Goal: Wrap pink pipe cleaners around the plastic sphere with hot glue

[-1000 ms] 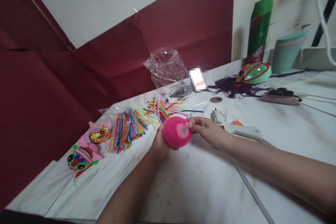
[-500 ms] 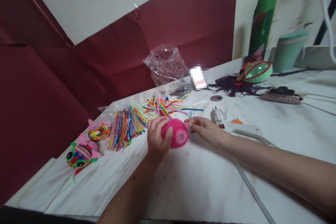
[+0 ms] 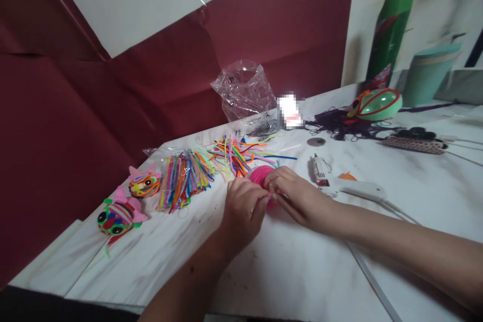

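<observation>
A round bright-pink thing with rings about it (image 3: 260, 175) is in my hands over the table, mostly hidden behind them. My left hand (image 3: 243, 207) is closed at its near left side, thumb and fingertips pinched together. From the right my right hand (image 3: 290, 191) meets it, its fingers closed on a small pink bit at the thing's near side. The fingertips of both hands touch or nearly touch there. A white glue gun (image 3: 350, 187) lies to the right of my right hand.
Colourful pipe cleaners (image 3: 188, 178) lie left of my hands, more of them loose behind. Two decorated fish-like figures (image 3: 119, 216) sit farther left. A clear plastic bag (image 3: 245, 90) stands behind. At the right are a decorated green balloon (image 3: 383, 104) and a dotted object (image 3: 413, 145).
My left hand has moved from holding the pink thing's side to meet my right hand's fingertips. The pink thing has turned and is now more covered. The view has shifted slightly.
</observation>
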Demonstrator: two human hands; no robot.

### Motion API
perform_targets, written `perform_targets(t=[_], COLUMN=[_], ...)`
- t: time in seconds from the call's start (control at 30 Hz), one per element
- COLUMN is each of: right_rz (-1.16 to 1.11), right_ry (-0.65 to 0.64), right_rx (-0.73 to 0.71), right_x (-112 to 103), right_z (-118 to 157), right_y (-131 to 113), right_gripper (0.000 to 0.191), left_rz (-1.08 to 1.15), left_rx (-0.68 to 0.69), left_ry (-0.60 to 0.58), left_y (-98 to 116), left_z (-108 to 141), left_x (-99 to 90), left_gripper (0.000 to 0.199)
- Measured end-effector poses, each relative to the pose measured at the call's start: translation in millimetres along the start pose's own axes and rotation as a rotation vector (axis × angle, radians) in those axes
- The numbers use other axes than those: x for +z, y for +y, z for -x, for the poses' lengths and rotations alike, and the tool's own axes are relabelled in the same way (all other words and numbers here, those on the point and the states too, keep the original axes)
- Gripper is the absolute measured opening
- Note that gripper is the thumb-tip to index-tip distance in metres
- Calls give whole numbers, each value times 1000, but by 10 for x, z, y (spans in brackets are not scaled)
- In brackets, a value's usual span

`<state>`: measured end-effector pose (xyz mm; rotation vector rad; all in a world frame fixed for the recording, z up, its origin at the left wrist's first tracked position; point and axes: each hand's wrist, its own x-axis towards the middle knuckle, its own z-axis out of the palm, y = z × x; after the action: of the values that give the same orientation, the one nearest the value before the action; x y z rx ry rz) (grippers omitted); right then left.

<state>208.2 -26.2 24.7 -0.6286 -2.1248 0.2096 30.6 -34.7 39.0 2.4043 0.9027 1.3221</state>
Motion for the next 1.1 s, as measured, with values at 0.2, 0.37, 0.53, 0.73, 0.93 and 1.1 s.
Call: perform_targets(t=[0.2,0.37,0.53,0.73,0.93,1.1], right_rz=[-144,-446,-486,-306,-33,34], right_ry=[76,141,169,200,140,103], right_rx=[187,529,629,476,273,217], right_x=[-18,32,131,82,52,69], right_z=[-16,-32,22,36,29,46], right_y=[-130,-201,-187,-168,-118,-146], right_gripper=[9,17,20,16,15,19], left_rz=[57,449,479,235,31,7], left_rx=[-70,-499,-494,-457,-327,-281], left_ry=[119,239,231,172,135,115], left_y=[8,14,34,88,70,64], left_z=[10,28,74,52,21,27], left_x=[46,141,194,173,136,117], left_gripper=[11,11,12,12,9,13])
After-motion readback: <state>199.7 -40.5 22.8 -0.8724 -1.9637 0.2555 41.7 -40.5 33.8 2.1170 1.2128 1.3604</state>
